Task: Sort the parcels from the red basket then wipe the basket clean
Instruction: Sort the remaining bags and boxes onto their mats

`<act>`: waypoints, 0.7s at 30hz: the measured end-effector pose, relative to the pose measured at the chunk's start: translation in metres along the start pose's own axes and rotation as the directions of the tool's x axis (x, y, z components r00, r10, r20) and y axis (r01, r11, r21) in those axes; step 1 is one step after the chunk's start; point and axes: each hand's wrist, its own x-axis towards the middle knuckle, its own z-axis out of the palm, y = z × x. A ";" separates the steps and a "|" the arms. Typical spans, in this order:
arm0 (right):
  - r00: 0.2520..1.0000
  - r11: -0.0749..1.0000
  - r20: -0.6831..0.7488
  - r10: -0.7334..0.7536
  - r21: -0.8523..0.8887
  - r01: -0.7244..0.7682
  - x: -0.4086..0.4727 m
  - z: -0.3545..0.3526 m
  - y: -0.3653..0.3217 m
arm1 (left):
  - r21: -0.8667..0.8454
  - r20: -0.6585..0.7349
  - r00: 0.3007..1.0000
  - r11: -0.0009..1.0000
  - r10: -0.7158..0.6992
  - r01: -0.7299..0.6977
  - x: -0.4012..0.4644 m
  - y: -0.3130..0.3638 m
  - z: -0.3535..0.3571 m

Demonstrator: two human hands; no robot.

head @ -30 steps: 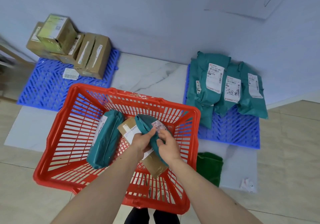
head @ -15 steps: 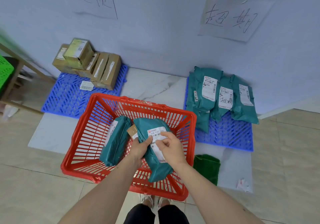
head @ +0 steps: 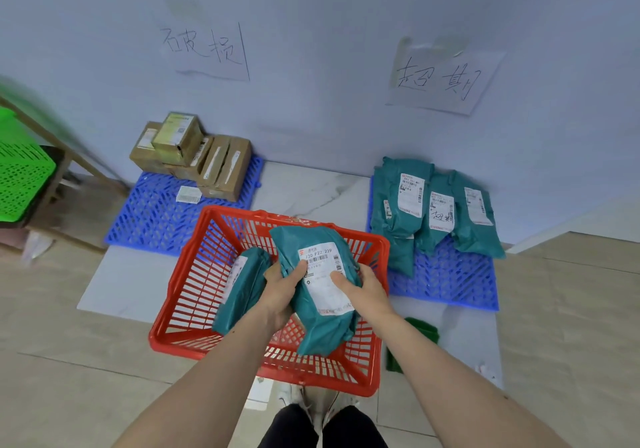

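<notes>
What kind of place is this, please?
Probably a parcel sorting corner: teal mailer bags and cardboard boxes lie on separate blue pallets, each under a handwritten wall sign.

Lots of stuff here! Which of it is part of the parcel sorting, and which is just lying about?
Part of the job:
- red basket
- teal parcel, gripped by left hand and right hand
- second teal parcel in the basket
- blue mats holding brown boxes and teal bags
- green cloth

Lying about:
- green crate
- loose label

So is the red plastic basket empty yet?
No. One teal plastic mailer lies inside the red plastic basket; both hands hold another.
</notes>
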 end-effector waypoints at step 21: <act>0.994 0.981 -0.103 -0.027 0.187 0.046 -0.002 -0.018 -0.008 | 0.077 0.214 0.974 0.995 -0.071 0.055 0.000 0.026 0.020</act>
